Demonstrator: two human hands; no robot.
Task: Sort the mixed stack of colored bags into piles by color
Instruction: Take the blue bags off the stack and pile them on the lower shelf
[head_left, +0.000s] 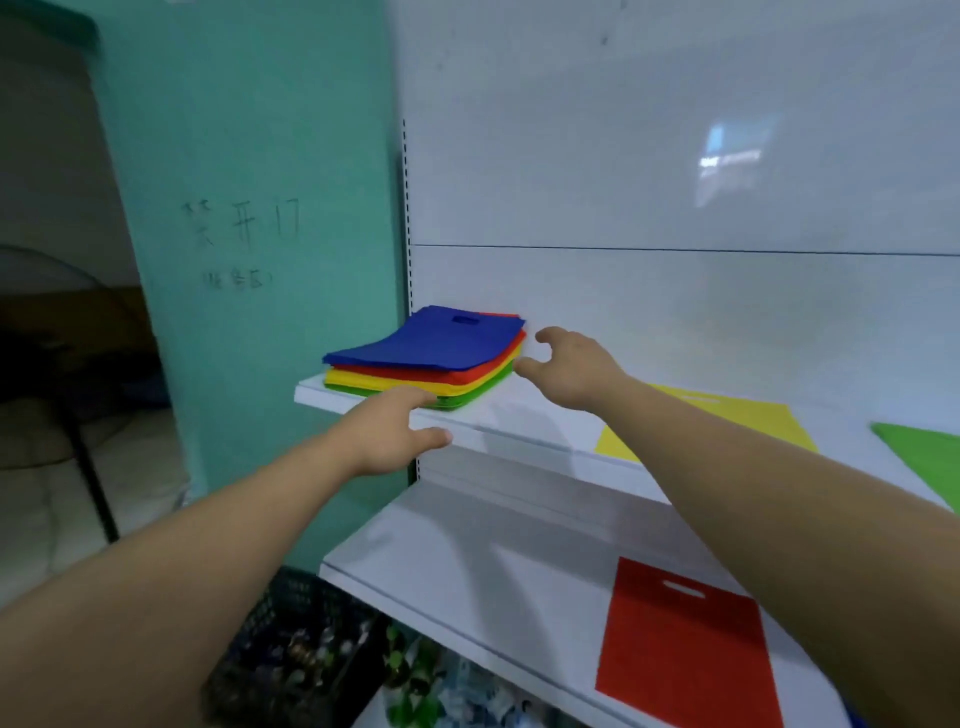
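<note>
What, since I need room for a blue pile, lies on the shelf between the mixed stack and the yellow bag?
Only bare white shelf between stack and yellow bag, crossed by the right hand, in the head view.

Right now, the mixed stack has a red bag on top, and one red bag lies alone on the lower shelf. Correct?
No: in the head view the mixed stack has a blue bag on top, not a red one. One red bag does lie alone on the lower shelf.
</note>
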